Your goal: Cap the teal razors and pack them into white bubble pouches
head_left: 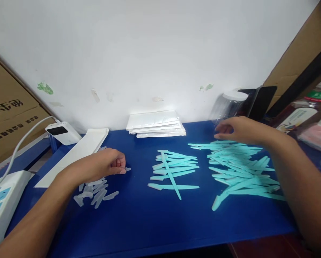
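My left hand [106, 165] is closed in a pinch, with a small clear plastic blade cap [128, 168] at its fingertips. Just below it lies a loose pile of the same clear caps [98, 191] on the blue table [149, 222]. My right hand [231, 128] is over the back of a large heap of turquoise eyebrow razors [238, 168], fingers loosely curved and apart, with nothing visible in them. Between the hands is a smaller group of turquoise eyebrow razors [173, 168], roughly side by side, one lying across the others.
White flat packets [156, 123] are stacked against the wall. A long white sheet [71, 157], a white device with a cable [63, 132] and a power strip [4, 200] are on the left. At right are a clear jar [231, 104], a bottle [297, 111] and a pink packet [318, 136].
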Tool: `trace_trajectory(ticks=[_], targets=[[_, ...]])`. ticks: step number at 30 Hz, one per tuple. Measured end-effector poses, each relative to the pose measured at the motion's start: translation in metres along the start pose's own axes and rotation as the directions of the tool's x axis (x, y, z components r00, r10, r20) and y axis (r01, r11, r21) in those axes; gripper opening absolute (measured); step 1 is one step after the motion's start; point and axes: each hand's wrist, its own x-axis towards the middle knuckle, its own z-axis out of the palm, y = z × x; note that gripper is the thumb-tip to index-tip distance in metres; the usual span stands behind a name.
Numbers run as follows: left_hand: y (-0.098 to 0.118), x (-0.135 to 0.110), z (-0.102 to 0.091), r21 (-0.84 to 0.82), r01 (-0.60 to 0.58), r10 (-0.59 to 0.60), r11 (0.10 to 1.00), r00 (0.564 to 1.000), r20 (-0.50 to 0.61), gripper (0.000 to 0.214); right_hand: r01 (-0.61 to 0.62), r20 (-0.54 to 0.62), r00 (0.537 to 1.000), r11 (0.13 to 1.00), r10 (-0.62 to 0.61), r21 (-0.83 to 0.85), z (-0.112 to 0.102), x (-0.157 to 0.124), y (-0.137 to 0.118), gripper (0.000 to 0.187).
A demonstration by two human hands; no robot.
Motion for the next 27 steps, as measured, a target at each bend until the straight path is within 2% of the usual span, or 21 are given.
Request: trace_trajectory(ticks=[2,4,8,14,17,22,27], targets=[[0.005,0.001,0.001,0.005,-0.027,0.027,1.0,0.999,-0.024,0.035,0.0,0.13,0.991,0.999,-0.006,0.043,0.003,0.001,0.01,0.047],[0.01,0.001,0.0,0.001,-0.039,0.039,0.999,0.997,-0.07,0.035,0.009,0.195,0.981,0.998,-0.023,0.069,0.008,0.003,0.01,0.049],[0.02,0.002,0.0,-0.062,-0.076,0.066,0.995,0.988,-0.143,0.036,0.064,0.237,0.968,0.993,-0.085,0.096,0.016,0.006,-0.005,0.044],[0.032,0.013,0.011,-0.249,-0.249,0.183,0.936,0.947,-0.263,0.03,0.093,0.261,0.957,0.987,-0.124,0.128,0.022,0.006,-0.021,0.044],[0.035,0.017,0.018,-0.292,-0.296,0.2,0.91,0.927,-0.317,0.028,0.093,0.277,0.952,0.983,-0.133,0.155,0.026,0.006,-0.026,0.046],[0.038,0.021,0.025,-0.353,-0.312,0.197,0.882,0.925,-0.325,0.027,0.137,0.244,0.953,0.972,-0.182,0.19,0.035,0.008,-0.038,0.045],[0.039,0.027,0.032,-0.515,-0.36,0.166,0.778,0.908,-0.384,0.028,0.209,0.1,0.968,0.96,-0.231,0.187,0.044,0.007,-0.052,0.046]])
